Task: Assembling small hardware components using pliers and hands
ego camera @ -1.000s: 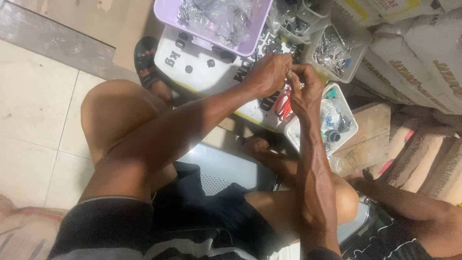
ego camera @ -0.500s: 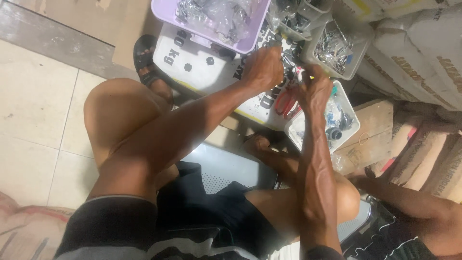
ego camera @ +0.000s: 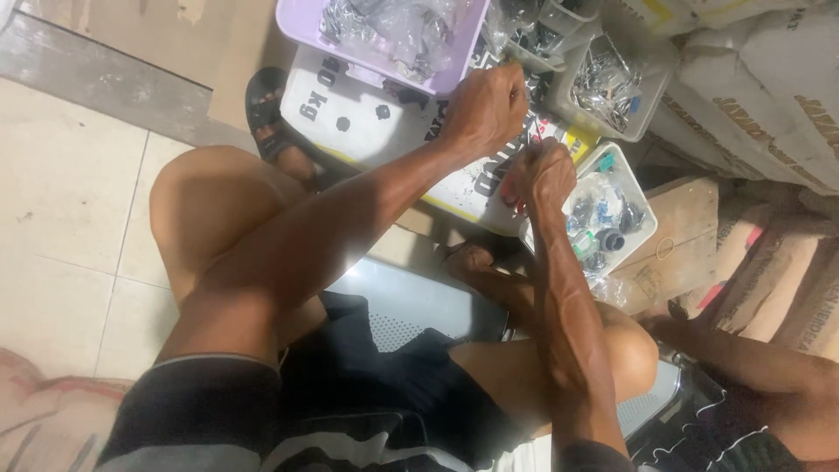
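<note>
Head view: the left hand (ego camera: 486,107) is clenched into a fist over a white board (ego camera: 350,114), beside a lilac tray (ego camera: 293,22) of bagged parts. The right hand (ego camera: 544,172) is also clenched, just beside it, by a white basket (ego camera: 642,218) of small fittings; what either holds is hidden. A grey basket (ego camera: 651,61) sits beyond.

Whatever the closed left hand (ego camera: 486,109) and right hand (ego camera: 544,173) grip is hidden inside the fists. The purple tray (ego camera: 301,31) is cut off by the top edge, its bagged contents too blurred to tell.
</note>
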